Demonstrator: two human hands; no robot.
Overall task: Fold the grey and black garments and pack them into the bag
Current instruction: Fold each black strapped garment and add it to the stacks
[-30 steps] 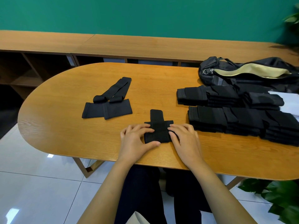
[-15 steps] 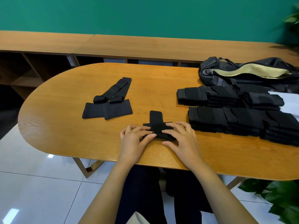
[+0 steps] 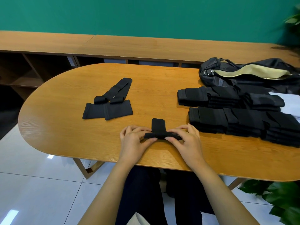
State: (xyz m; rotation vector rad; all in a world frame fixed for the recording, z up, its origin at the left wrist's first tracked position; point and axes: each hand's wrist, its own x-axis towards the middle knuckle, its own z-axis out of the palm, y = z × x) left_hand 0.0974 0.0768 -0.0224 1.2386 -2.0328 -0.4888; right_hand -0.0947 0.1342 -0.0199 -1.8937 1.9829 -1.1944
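Black folded garment (image 3: 158, 129) on the wooden table (image 3: 65, 127), pinched by left hand (image 3: 134, 141) and right hand (image 3: 186, 141)

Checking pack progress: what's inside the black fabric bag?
Through the opening of the black fabric bag only pale yellow lining shows; no garment visible. Its deeper interior is covered by the bag's own walls.

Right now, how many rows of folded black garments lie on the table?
2: the far row beside the bag, the near row in front of it. Overlap may hide more.
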